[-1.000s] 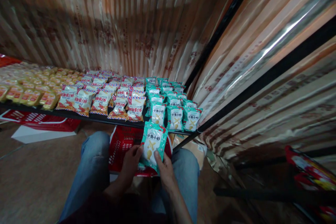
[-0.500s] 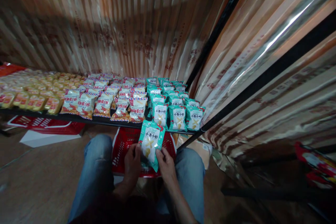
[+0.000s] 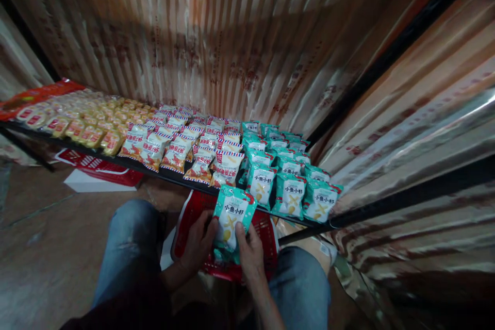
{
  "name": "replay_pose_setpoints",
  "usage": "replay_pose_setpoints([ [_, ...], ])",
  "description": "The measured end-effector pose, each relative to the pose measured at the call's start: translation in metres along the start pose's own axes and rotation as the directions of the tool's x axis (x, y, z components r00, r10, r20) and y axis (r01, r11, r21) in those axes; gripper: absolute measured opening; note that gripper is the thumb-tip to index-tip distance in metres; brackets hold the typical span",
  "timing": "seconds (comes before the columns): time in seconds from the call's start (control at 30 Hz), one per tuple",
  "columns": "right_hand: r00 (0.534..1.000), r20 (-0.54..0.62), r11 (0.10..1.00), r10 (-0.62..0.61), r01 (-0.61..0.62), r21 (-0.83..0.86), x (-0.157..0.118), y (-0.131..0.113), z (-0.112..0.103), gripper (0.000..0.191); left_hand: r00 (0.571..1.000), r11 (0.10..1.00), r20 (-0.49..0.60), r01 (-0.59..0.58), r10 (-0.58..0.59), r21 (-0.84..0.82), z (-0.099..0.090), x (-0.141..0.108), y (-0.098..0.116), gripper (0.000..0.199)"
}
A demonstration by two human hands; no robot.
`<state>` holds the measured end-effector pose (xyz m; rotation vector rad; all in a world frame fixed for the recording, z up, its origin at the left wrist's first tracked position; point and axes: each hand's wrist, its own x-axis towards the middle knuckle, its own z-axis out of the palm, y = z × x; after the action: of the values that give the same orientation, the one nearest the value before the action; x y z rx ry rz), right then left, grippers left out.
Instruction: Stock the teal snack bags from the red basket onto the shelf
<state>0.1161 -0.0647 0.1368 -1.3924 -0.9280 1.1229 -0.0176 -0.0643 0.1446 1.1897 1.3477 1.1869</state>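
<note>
Left hand [image 3: 201,240] and right hand [image 3: 250,250] grip opposite sides of a teal snack bag [image 3: 234,216] above a red basket [image 3: 193,211].

The held teal packet [image 3: 234,219] reads "小鱼小虾", as do the front teal packets [image 3: 291,195] on the shelf [image 3: 174,178]. Red lettering on the striped-edge packets [image 3: 226,167] ends in "上虾". Print on the wall covering [image 3: 247,62] is too blurred to read.
</note>
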Motion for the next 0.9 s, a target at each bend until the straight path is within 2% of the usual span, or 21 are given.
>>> replay_pose_setpoints([
  [0.07,0.998,0.048,0.999,-0.033,0.033,-0.008,0.004,-0.006,0.013,0.045,1.0,0.999,0.003,0.014,-0.014,-0.033,-0.01,0.009,0.002,0.034],
  [0.13,0.993,0.1,0.998,-0.06,0.061,-0.001,0.009,-0.01,0.027,0.043,0.999,0.999,-0.047,0.01,-0.012,-0.036,-0.019,0.019,0.002,0.036],
  [0.33,0.975,0.192,0.99,-0.113,0.094,0.105,0.029,-0.013,0.064,0.044,0.988,0.995,-0.128,-0.093,0.089,-0.025,-0.046,0.05,0.012,0.033],
  [0.5,0.96,0.227,0.981,-0.166,0.137,0.141,0.038,-0.014,0.087,0.04,0.97,0.989,-0.198,-0.146,0.142,-0.006,-0.062,0.073,0.026,0.033],
  [0.67,0.954,0.237,0.982,-0.184,0.168,0.085,0.041,-0.017,0.105,0.033,0.958,0.985,-0.231,-0.169,0.171,0.028,-0.076,0.085,0.023,0.031],
  [0.8,0.955,0.232,0.982,-0.184,0.17,0.079,0.045,-0.016,0.117,0.034,0.945,0.991,-0.297,-0.133,0.134,0.024,-0.087,0.092,0.02,0.031],
  [0.9,0.957,0.234,0.983,-0.169,0.148,0.105,0.045,-0.016,0.123,0.036,0.942,0.996,-0.331,-0.071,0.05,-0.052,-0.093,0.098,0.024,0.031],
])
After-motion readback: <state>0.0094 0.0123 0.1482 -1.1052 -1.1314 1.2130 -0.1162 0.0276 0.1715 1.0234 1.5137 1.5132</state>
